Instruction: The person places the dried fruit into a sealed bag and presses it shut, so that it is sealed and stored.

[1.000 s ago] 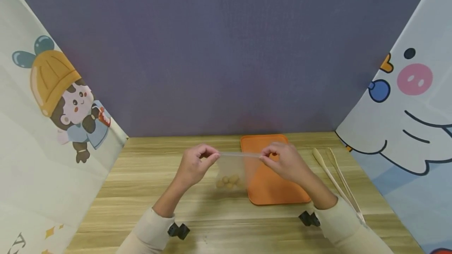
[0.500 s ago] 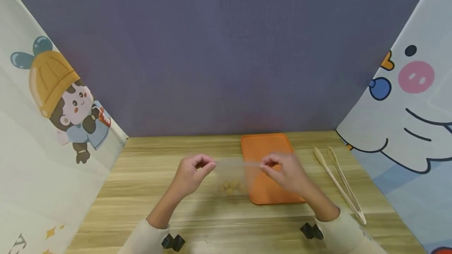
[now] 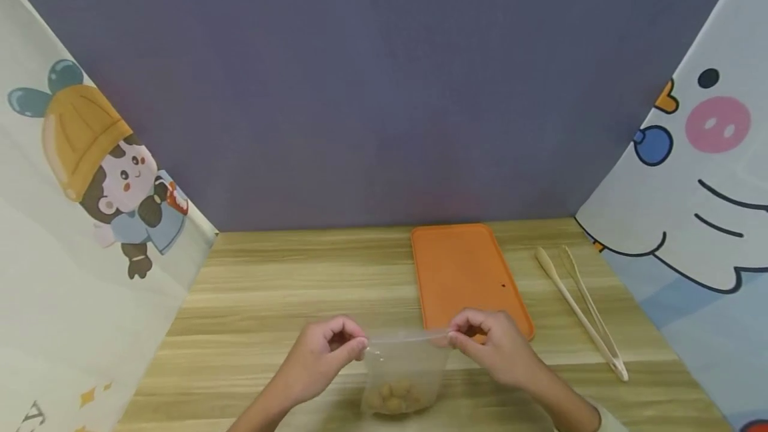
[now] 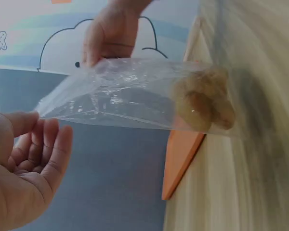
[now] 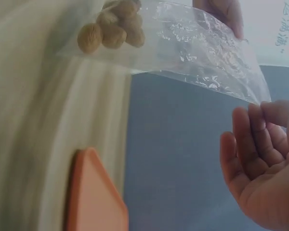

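A clear plastic bag (image 3: 405,362) hangs upright between my two hands, near the table's front. In its bottom lie several round, wrinkled brown nuts (image 5: 113,30) that look like walnuts. My left hand (image 3: 321,355) pinches the left end of the bag's top edge between thumb and forefinger. At the right end, my right hand (image 3: 495,345) pinches the same edge. The other fingers of both hands are curled, with nothing else in them. Whether the bag's bottom touches the table, I cannot tell.
Behind my right hand lies an orange tray (image 3: 462,272) on the wooden table (image 3: 288,279). Pale tongs (image 3: 582,309) lie to the tray's right. A grey-blue partition (image 3: 372,85) stands at the back, with printed cloths (image 3: 678,232) along both sides.
Both hands have come toward me, bringing the bag of walnuts with them. More of the orange tray now shows. The tray and tongs have stayed in place.
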Motion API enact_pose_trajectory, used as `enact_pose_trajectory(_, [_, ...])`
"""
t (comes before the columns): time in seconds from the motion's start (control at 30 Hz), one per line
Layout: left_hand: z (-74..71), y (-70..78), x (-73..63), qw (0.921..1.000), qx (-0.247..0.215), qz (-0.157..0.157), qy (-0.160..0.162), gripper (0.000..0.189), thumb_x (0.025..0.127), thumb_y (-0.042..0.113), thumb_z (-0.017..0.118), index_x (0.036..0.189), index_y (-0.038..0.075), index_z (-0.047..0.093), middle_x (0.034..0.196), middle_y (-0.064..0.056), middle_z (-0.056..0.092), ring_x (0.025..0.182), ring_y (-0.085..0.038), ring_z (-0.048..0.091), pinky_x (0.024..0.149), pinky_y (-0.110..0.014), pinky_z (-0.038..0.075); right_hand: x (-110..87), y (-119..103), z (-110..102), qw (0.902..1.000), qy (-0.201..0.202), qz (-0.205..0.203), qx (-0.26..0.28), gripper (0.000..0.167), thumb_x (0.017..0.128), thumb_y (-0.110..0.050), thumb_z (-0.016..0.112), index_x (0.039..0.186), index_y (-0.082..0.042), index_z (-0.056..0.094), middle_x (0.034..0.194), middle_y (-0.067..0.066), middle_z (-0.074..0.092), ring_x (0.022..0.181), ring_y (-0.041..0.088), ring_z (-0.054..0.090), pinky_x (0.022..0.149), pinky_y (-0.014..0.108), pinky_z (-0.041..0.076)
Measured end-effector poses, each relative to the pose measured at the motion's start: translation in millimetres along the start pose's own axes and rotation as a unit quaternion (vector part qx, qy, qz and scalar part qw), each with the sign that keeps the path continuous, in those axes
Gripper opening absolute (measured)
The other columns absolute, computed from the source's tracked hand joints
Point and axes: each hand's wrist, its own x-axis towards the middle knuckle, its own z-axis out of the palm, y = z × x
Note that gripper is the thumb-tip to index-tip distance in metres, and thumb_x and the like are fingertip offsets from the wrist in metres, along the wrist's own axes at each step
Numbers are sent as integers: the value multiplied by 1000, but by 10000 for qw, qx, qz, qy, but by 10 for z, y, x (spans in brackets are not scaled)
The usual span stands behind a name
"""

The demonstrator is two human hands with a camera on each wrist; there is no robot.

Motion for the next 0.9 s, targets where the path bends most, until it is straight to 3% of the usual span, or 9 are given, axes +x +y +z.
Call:
enact_pose_trajectory(0.13, [-39,-68,2,9983,78,-569,-85,18,99,22,67,97,5,69,87,-8,71,78,-7,68,71,-25,58,38,51,96,9990,-199,405,79,6,97,-16,71,92,-19,71,81,-6,72,70,1,64,57,24,54])
enact_pose_trajectory(0.27, [-87,-295,141,9954,379,-874,91,16,100,20,65,99,5,68,84,-4,70,77,-11,68,70,-24,57,201,206,194,9976,-205,582,-298,5,96,-18,71,92,-20,71,79,-10,70,68,2,62,59,22,53])
enact_pose_trajectory(0.43, [-128,-605,377,9926,646,-930,447,10,99,16,66,95,8,70,79,-8,69,74,-21,68,63,-23,53,455,443,299,9959,-133,528,-718,6,95,-16,72,89,-18,71,77,-12,69,69,-3,59,62,20,52])
enact_pose_trajectory(0.57, [-148,-828,562,9884,994,-963,628,8,98,15,68,92,10,72,79,-13,71,72,-26,67,59,-22,51,613,601,370,9929,-180,716,-938,6,94,-14,73,89,-17,71,79,-10,69,72,-1,59,66,20,52])
enact_pose_trajectory(0.73, [-156,-1083,720,9805,1554,-1063,570,8,97,15,68,91,13,72,74,0,68,67,-11,60,61,-22,50,760,772,467,9885,-327,921,-1157,7,93,-14,73,86,-17,73,79,-9,68,73,2,59,67,19,52])
enact_pose_trajectory(0.9, [-162,-1236,824,9782,1853,-906,254,8,97,15,68,90,14,72,78,4,67,71,-8,57,67,-24,50,843,966,525,9831,-450,866,-1548,10,90,-14,75,81,-19,72,78,-9,65,72,3,56,67,19,50])
